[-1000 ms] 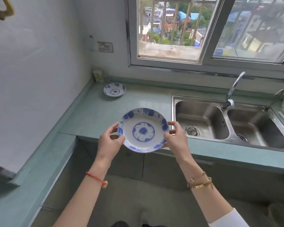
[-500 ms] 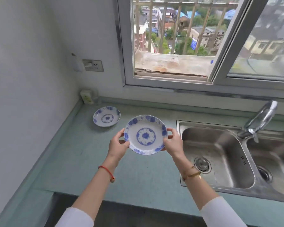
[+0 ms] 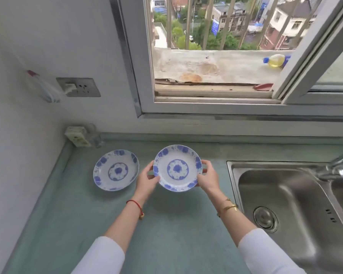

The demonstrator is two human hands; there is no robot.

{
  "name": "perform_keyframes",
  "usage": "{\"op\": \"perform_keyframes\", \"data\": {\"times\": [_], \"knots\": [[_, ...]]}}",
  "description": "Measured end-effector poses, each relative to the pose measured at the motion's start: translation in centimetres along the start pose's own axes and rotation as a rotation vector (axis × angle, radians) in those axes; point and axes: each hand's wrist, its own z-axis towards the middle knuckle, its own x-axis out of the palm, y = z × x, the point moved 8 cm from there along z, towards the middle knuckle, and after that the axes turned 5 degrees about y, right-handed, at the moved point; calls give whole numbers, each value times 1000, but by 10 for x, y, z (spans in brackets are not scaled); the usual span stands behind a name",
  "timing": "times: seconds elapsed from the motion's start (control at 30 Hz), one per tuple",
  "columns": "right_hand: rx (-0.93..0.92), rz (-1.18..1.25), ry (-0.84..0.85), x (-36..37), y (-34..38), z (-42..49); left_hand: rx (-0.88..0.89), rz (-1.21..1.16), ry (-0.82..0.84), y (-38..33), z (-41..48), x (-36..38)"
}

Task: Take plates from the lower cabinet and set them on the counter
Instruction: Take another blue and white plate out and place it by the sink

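Observation:
I hold a white plate with blue flowers (image 3: 177, 168) by its rim, low over the pale green counter (image 3: 166, 224). My left hand (image 3: 147, 179) grips its left edge and my right hand (image 3: 207, 176) grips its right edge. A second plate of the same pattern (image 3: 115, 170) lies flat on the counter just to the left, a small gap away from the held one. The lower cabinet is out of view.
A steel double sink (image 3: 297, 204) with a tap (image 3: 341, 163) fills the counter's right side. A wall socket (image 3: 78, 87) and a small box (image 3: 77, 135) sit at the back left corner. The open window (image 3: 212, 50) is behind, with a bottle (image 3: 275, 60) on its outer ledge.
Both hands carried the plate forward from the counter's front edge to beside the plate at the back left. The view has moved closer over the counter.

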Motion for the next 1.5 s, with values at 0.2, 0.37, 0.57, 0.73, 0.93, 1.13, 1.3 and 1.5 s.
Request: {"op": "perform_keyframes", "data": {"times": [0.2,0.37,0.57,0.73,0.93,1.13,1.3,1.5], "knots": [[33,-83,-12,12,-16,41,-72,24,14,29,45,3],[75,-92,-6,19,-30,53,-106,20,1,43,58,5],[93,-92,-13,21,-38,51,-107,40,4,50,57,7],[109,-112,-15,22,-37,49,-112,61,-3,51,55,8],[127,-141,-25,24,-35,41,-110,73,20,48,53,9],[120,-165,7,21,-29,30,-101,100,39,46,43,8],[75,-222,-71,7,-16,9,-61,147,-12,34,19,-4],[-116,-64,-3,3,30,-34,51,74,-142,1,-48,-30]]}}
